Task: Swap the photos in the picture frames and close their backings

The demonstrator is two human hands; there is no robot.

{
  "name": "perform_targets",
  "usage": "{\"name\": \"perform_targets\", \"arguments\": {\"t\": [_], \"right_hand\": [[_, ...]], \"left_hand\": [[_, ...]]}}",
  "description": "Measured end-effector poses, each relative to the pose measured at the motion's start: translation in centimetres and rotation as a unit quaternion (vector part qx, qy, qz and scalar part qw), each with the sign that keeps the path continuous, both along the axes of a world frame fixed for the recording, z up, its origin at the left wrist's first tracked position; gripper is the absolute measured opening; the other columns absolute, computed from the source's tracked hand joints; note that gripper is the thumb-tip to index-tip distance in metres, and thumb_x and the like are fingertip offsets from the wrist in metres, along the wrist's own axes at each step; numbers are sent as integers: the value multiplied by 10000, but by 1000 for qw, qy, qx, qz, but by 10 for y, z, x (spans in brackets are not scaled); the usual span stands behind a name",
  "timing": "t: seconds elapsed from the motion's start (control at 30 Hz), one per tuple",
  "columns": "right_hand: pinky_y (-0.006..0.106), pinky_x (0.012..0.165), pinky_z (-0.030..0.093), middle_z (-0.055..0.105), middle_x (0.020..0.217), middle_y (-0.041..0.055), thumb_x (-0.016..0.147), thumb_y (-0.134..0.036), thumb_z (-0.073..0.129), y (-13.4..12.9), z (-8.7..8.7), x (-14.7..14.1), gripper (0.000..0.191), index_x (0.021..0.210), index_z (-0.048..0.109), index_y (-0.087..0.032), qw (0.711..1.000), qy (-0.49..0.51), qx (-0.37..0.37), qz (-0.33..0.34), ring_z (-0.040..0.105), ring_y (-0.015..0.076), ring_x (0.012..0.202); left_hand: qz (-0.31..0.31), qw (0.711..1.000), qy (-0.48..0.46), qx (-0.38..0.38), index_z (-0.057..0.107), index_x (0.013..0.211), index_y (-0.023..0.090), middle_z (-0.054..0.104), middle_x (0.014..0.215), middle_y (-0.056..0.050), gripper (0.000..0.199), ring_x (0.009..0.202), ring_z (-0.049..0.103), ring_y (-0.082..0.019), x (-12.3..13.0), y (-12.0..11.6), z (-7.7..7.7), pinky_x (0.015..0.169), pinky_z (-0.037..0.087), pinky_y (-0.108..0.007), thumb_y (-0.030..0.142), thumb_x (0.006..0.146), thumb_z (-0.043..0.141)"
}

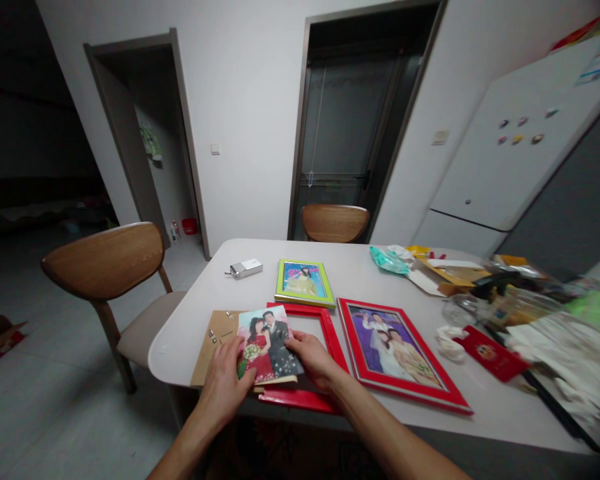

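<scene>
A printed photo (267, 347) of a couple, one in red and one in a dark suit, is held between my two hands. My left hand (225, 373) grips its left edge, and my right hand (313, 357) pinches its right edge. Beneath and to the left lies a brown backing board (205, 357) with small metal clips. An open red frame (335, 340) rests partly under the photo and my right hand. To its right is a red-framed wedding picture (400, 350). A smaller green-framed picture (304, 281) lies farther back.
A small silver-white box (246, 269) sits at the table's back left. Packaging, a red envelope (495, 353), crumpled tissue (451, 343) and a black strip (555, 407) crowd the right side. Wooden chairs stand left (107, 260) and behind (335, 223).
</scene>
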State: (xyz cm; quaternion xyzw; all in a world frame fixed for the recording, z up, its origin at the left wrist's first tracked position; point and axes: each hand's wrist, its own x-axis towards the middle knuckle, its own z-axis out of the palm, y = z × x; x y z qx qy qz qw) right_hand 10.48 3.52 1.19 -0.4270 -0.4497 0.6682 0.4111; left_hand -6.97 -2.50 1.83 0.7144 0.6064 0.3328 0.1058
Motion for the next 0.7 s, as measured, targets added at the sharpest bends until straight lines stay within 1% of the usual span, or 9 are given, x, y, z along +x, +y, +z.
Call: {"name": "perform_targets", "arguments": {"t": [0.13,0.23,0.33,0.4,0.47,0.5,0.6,0.67,0.7], "right_hand": [[233,551,438,629,616,21,602,-219,542,-13,22,2,213,787,578,-119,998,48,17,-48,559,120,521],[223,581,435,626,670,14,598,-229,569,-23,46,2,196,768,562,-132,993,49,70,-82,552,115,578],[211,584,432,619,770,25,627,-298,581,-32,66,-1,254,825,560,-141,990,43,117,-65,548,113,646],[201,536,428,605,818,41,664,-374,556,-35,71,-1,331,904,548,-147,990,39,130,-47,544,110,652],[191,483,414,592,809,51,678,-423,538,-36,66,1,382,940,538,-146,991,20,122,-44,539,105,622],[186,461,406,588,785,52,673,-431,543,-35,60,2,382,919,544,-139,993,-1,110,-45,535,102,603],[185,416,388,583,713,43,658,-422,563,-35,36,6,324,789,557,-126,997,-67,33,-25,529,94,530],[205,436,412,599,723,52,686,-424,529,-36,25,7,307,778,544,-131,999,-31,-13,-17,549,105,535],[217,462,431,612,757,60,705,-415,507,-37,22,8,298,809,537,-138,999,11,-20,-33,567,117,570]], "left_hand": [[-73,996,27,36,360,1213,164,335,1308,-126,631,1212,267,-261,21,-7,14,984,241,-469,262,633,588],[-124,989,32,77,346,1231,157,291,1338,-124,651,1241,211,-257,41,-6,19,1003,199,-480,120,609,535],[-140,981,-23,129,373,1221,149,332,1321,-108,607,1227,259,-228,53,-1,21,1007,219,-451,37,626,412],[-135,974,-108,146,414,1195,168,413,1272,-85,517,1185,343,-210,54,2,25,996,264,-407,66,688,385],[-95,959,-236,122,488,1123,173,541,1145,-77,377,1073,476,-207,52,3,32,936,356,-362,152,759,394],[-63,943,-310,98,523,1073,161,597,1055,-77,318,991,537,-208,52,3,35,884,407,-343,205,778,411],[18,863,-503,48,561,963,121,659,866,-70,303,796,617,-206,55,3,41,731,486,-307,335,765,479],[32,814,-579,32,551,971,116,657,872,-70,349,768,623,-201,62,4,40,695,494,-297,370,733,525],[27,797,-604,20,544,986,117,654,888,-72,370,769,622,-199,65,5,39,692,493,-295,373,718,543]]}}
